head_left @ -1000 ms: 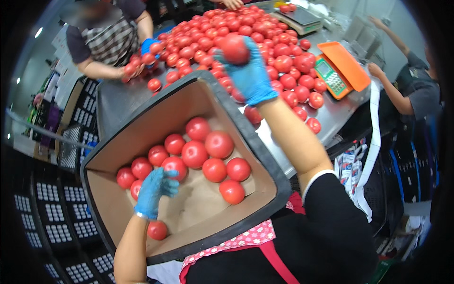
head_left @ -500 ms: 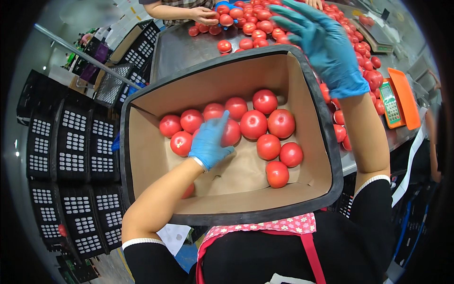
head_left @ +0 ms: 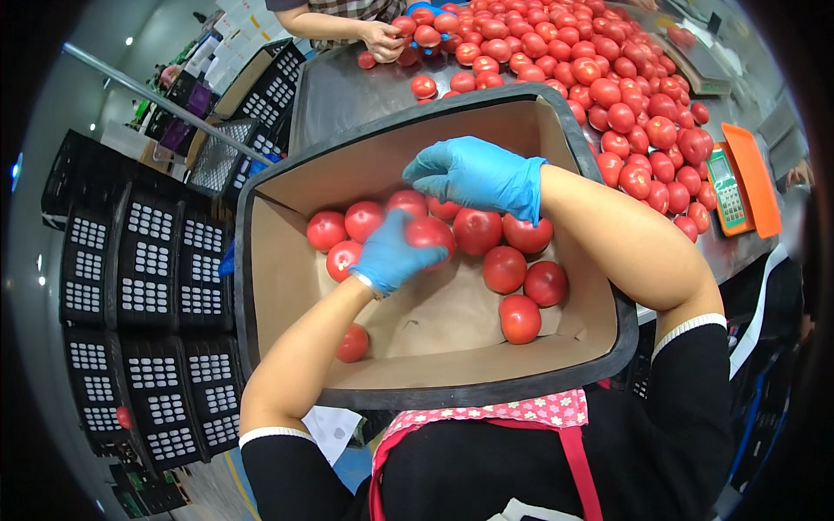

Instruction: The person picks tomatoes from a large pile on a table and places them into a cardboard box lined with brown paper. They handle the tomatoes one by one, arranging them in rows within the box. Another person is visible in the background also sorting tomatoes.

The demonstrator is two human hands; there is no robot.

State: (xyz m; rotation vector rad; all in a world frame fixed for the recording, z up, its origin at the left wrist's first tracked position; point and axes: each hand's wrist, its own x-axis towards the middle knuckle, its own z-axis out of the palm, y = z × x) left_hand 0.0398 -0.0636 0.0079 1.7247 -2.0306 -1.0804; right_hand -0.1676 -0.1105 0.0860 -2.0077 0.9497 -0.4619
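Note:
A black-rimmed crate [head_left: 621,352] lined with brown paper stands in front of me, with several red tomatoes on its bottom. My left hand [head_left: 391,256], in a blue glove, is inside it, thumb and fingers around a tomato [head_left: 431,240]. Slight blur softens that hand's edges. Over the far row of tomatoes hangs my right hand [head_left: 478,178], also blue-gloved, its fingers loosely bent and no tomato visible in them. It covers part of the tomatoes behind and beneath it. One tomato [head_left: 352,343] lies apart beside my left forearm.
Beyond the crate, a large heap of tomatoes [head_left: 608,91] covers a metal table [head_left: 334,91]. Another person's hand [head_left: 382,41] handles tomatoes there. At right are a scale [head_left: 699,69] and a green-orange keypad device [head_left: 728,191]. Stacked black crates [head_left: 143,295] stand at left.
My right hand has come from above the tomato heap, left and down over the crate. My left hand has closed around a tomato. The view has shifted slightly.

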